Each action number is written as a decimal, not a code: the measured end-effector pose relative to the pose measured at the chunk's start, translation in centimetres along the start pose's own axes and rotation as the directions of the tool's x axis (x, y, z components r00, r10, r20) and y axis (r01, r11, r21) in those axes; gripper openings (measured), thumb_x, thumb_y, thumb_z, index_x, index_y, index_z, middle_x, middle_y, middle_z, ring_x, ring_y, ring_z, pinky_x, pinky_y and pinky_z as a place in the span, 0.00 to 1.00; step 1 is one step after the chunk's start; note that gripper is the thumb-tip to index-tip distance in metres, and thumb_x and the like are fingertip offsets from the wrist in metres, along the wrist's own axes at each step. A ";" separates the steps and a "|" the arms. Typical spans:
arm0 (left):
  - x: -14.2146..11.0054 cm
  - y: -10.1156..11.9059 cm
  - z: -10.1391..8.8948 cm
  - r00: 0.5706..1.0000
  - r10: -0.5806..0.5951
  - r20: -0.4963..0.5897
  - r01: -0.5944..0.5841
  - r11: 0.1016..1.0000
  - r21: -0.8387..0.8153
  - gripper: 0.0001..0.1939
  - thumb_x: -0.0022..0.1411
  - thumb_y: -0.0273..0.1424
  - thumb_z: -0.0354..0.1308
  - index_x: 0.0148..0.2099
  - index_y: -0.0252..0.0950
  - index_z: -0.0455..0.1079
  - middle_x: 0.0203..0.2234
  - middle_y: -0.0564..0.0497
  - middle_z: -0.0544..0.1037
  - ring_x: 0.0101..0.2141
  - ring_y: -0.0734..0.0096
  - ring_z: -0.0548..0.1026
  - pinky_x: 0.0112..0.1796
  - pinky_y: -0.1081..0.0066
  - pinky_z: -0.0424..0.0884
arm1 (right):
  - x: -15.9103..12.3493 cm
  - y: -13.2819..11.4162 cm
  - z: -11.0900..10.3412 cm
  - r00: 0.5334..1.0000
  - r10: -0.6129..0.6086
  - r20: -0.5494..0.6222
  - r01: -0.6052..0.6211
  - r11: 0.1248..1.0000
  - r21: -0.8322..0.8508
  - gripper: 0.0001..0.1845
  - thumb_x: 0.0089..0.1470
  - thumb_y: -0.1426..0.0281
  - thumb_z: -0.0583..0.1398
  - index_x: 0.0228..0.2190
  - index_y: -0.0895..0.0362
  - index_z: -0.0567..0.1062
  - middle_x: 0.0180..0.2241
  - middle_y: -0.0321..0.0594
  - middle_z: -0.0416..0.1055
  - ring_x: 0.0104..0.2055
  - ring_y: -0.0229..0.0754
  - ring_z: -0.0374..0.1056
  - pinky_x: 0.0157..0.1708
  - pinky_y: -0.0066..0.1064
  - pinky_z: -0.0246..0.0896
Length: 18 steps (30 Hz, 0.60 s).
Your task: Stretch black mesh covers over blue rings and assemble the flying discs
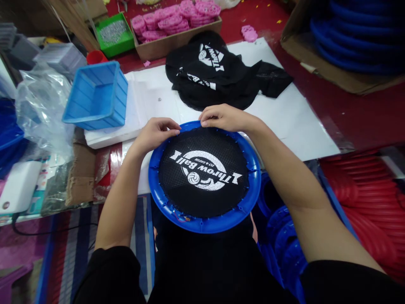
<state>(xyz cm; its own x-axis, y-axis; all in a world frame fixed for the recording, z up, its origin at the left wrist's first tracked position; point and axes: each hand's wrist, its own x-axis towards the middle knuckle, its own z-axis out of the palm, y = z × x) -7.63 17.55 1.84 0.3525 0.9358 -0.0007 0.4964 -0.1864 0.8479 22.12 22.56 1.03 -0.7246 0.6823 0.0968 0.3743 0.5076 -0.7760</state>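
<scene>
A blue plastic ring [204,225] with a black mesh disc [202,200] inside it rests at my lap, tilted against the table's front edge. White "Throw Ball" lettering and a ball picture are printed on the mesh. At the far left of the rim, my left hand [158,134] has thumb and fingers closed on the edge where mesh meets plastic. My right hand [223,118] pinches the far rim a little to the right, its fingertips bent over the edge. Thin red and blue wires [182,218] show on the near side of the ring.
Black printed mesh pieces [218,76] lie on white board beyond the ring. A blue bin [95,99] stands left, near a green tray [115,36] of small metal parts. Pink parts [177,19] fill a cardboard box. Blue rings [357,38] are stacked right; red ones [373,211] lie below.
</scene>
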 end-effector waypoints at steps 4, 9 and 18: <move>0.0 0.1 0.0 1.000 -0.004 -0.014 0.004 1.000 0.008 0.06 0.59 0.34 0.69 0.39 0.39 0.84 0.33 0.48 0.85 0.32 0.68 0.75 0.36 0.65 0.70 | -0.3 0.1 -0.2 1.000 -0.001 -0.018 0.001 1.000 -0.004 0.13 0.61 0.58 0.64 0.37 0.53 0.85 0.47 0.43 0.84 0.49 0.50 0.76 0.54 0.44 0.68; 0.0 0.2 0.0 1.000 -0.028 -0.008 0.028 1.000 0.003 0.07 0.59 0.34 0.69 0.39 0.39 0.84 0.33 0.48 0.85 0.32 0.68 0.74 0.36 0.65 0.70 | -0.4 0.0 -0.2 0.998 0.029 -0.053 -0.030 0.999 -0.019 0.14 0.62 0.58 0.64 0.39 0.53 0.85 0.45 0.42 0.85 0.49 0.51 0.78 0.54 0.45 0.69; 0.1 0.2 0.1 1.000 -0.027 -0.005 0.027 0.999 0.020 0.07 0.59 0.33 0.69 0.39 0.39 0.85 0.32 0.49 0.84 0.30 0.71 0.71 0.34 0.66 0.67 | -0.7 -0.5 -0.2 0.997 0.046 -0.055 -0.048 0.998 -0.040 0.14 0.63 0.59 0.63 0.41 0.54 0.85 0.47 0.44 0.85 0.51 0.52 0.79 0.55 0.45 0.70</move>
<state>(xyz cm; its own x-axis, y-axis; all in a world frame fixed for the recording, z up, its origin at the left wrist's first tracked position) -7.42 17.59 2.00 0.3356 0.9418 -0.0208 0.5215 -0.1674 0.8367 22.61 21.96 1.47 -0.6740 0.7326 0.0949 0.4318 0.4949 -0.7541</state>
